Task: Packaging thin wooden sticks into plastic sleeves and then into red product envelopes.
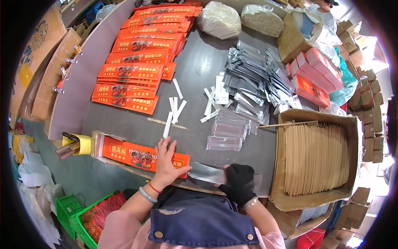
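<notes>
My left hand (166, 164) lies with its fingers spread over the right part of a stack of red printed paper sleeves (120, 151) in a shallow cardboard tray. Its thumb reaches the left end of a shiny clear plastic sleeve (205, 172). My right hand (238, 182), in a black fingerless glove, pinches that plastic sleeve's right end; the fingertips are partly hidden. Beyond it lie a fanned row of clear plastic sleeves (226, 135) and a heap of silvery ones (248, 68). Several white paper strips (174, 108) are scattered past my left hand.
At right stands an open cardboard box (315, 203) full of wooden chopsticks (317, 159), one lying across its edge. Overlapping red sleeves (132, 70) line the table's left side. Wrapped bundles (219, 20) and red packs (311, 74) sit farther back. A yellow holder (85, 144) hangs at the left edge.
</notes>
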Tool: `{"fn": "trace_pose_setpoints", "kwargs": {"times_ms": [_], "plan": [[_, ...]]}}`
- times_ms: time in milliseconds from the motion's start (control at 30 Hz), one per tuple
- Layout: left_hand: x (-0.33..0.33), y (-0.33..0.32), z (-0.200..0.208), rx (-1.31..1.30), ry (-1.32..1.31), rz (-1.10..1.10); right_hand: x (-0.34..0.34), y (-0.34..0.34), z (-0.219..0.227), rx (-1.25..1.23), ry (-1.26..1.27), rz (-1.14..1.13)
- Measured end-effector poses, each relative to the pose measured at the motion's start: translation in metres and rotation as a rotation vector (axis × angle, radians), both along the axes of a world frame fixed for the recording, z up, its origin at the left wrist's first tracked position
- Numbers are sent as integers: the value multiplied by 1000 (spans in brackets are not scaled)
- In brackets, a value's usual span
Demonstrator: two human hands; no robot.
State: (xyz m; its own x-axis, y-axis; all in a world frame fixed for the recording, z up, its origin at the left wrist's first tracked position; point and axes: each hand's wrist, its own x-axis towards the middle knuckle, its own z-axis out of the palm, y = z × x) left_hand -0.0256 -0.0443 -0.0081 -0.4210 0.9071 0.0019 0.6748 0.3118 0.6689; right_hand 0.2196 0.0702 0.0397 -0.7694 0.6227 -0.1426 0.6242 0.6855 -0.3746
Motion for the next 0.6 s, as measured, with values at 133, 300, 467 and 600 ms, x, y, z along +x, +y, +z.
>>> {"fn": "trace_pose_setpoints", "kwargs": {"times_ms": [133,300,467,600], "plan": [[5,5,-2,9,-26,-32,-49,-16,-34,96,221,55],[-43,26,-4,178,114,159,-14,46,-35,126,481,-325],[-77,60,-21,54,126,160,39,145,-63,230,593,-883],[-79,66,-22,76,180,78,51,164,-76,80,628,-949]]}}
